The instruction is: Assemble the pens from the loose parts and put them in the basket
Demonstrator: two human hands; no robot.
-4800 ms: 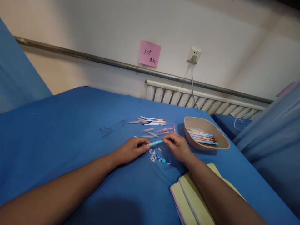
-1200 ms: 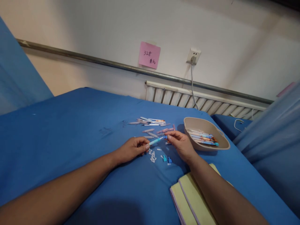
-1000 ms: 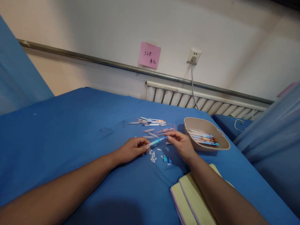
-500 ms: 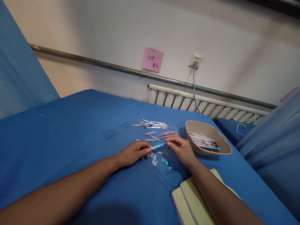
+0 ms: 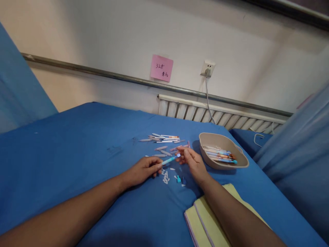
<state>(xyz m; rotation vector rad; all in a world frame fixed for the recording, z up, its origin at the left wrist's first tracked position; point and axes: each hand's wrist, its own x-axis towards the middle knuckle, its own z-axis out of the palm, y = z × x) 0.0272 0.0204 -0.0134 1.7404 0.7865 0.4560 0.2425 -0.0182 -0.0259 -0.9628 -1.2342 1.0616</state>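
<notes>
My left hand (image 5: 144, 170) is closed around the barrel of a light-blue pen (image 5: 168, 161), which points to the right and slightly up. A small blue and whitish piece sits at the pen's far end. Beside that end is my right hand (image 5: 195, 165), thumb and fingers apart; its fingertips are partly behind the pen tip. Small white parts (image 5: 166, 177) lie scattered on the blue sheet below the pen, near a turquoise piece (image 5: 179, 178) and a dark blue piece (image 5: 184, 180). Behind the hands lie several pen barrels (image 5: 161, 148) and thin white refills (image 5: 167, 139).
A beige basket (image 5: 243, 161) with several assembled pens (image 5: 219, 155) stands to the right. A folded yellow cloth (image 5: 205, 219) lies front right, under my right forearm. Beyond the blue-covered bed (image 5: 84, 137) are a radiator (image 5: 180, 109), a metal rail and a wall socket (image 5: 207, 68).
My right fingers have come off their pinch on the pen's tip and spread beside it. A blue and whitish piece now shows at that end. The left hand keeps its hold; the view has shifted slightly.
</notes>
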